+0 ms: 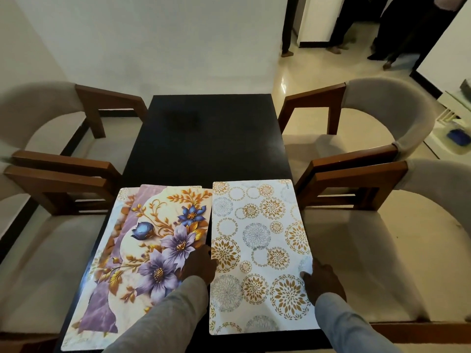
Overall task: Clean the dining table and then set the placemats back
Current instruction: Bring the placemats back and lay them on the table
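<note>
Left hand (201, 263) on floral placemat (142, 250) — right hand (322, 278) on circle-patterned placemat (257, 250)

VIEW: head, single | POSITION: above near end of dark table (209, 138) | FACING: forward and down, along its length | RANGE: close to both hands | FIELD: wide-angle, chairs at both sides, far wall

The dark surface (211, 138) looks smooth with a dull sheen. Both printed placemats (257, 250) look slick, faintly glossy plastic. The chairs (382, 115) pair matt beige cloth with polished brown wood; the floor (300, 80) is glossy tile.
</note>
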